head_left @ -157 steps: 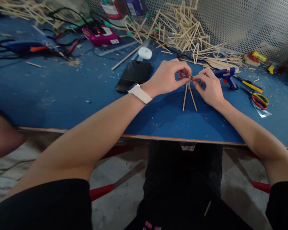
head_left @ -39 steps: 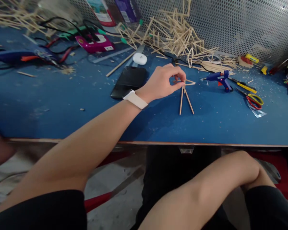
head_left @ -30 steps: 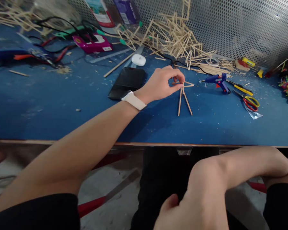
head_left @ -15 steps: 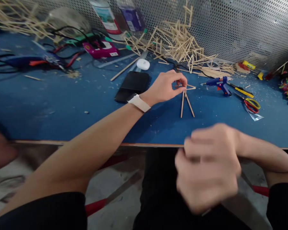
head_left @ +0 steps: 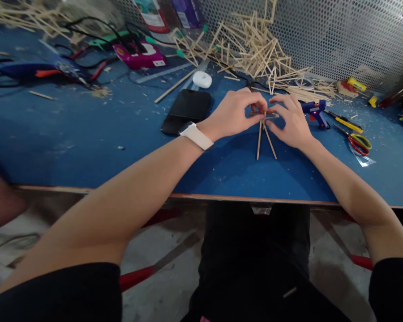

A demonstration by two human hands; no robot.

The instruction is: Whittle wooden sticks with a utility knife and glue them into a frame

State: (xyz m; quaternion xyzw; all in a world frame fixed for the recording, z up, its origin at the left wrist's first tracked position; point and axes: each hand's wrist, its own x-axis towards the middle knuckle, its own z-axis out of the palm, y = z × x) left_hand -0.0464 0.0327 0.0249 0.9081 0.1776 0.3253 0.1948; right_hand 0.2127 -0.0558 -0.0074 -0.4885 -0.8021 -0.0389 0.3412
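Observation:
A small frame of thin wooden sticks [head_left: 259,142] stands on the blue table, two of its legs splayed toward me. My left hand [head_left: 237,112], with a white-banded watch [head_left: 195,135] on the wrist, pinches the top of that frame between thumb and fingertips. My right hand [head_left: 290,120] is close on the frame's right side, its fingers curved and spread apart. Its thumb and fingertips are near the upper sticks; whether they touch is unclear. Just behind the right hand lies a blue glue gun [head_left: 318,114], partly covered by it.
A black phone [head_left: 187,109] and a white earbud case [head_left: 202,79] lie left of my hands. Loose sticks [head_left: 255,53] pile against the perforated metal panel. Scissors [head_left: 359,143] and yellow-handled pliers [head_left: 349,123] are at right. A magenta power strip [head_left: 141,56] stands back left.
My right hand has moved from above my lap, up and forward to the stick frame, and its fingers have spread. My left hand keeps its pinch on the frame.

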